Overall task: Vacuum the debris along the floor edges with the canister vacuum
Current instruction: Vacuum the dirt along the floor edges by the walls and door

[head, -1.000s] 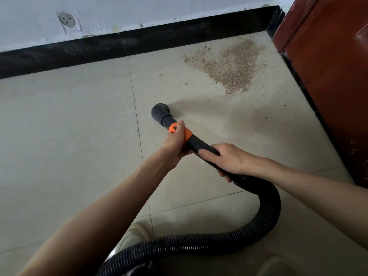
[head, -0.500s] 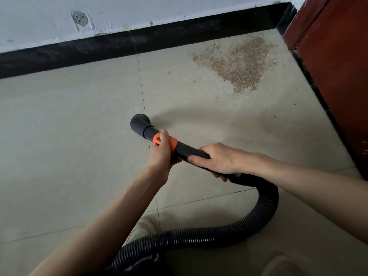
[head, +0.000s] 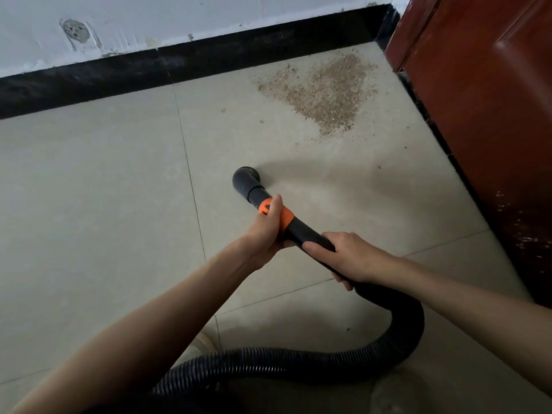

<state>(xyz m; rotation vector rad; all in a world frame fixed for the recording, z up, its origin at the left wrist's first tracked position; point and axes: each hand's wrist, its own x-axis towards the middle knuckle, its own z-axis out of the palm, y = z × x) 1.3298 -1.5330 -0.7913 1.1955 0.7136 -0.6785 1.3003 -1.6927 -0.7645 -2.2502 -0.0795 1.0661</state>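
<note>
Your left hand (head: 265, 231) grips the wand's orange collar (head: 276, 215); right hand (head: 348, 258) grips behind it. Nozzle (head: 246, 182) well short of the debris patch (head: 322, 91).

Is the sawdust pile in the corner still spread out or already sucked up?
Spread out: the pile lies untouched, apart from the nozzle.

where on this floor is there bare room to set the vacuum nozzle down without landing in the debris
Bare tile lies left of the nozzle, bordered by the black baseboard and the left forearm. A smaller bare strip runs between the nozzle and the red cabinet. It is crowded in the far corner, where the debris pile spreads, and near the feet, where the hose loops.
</note>
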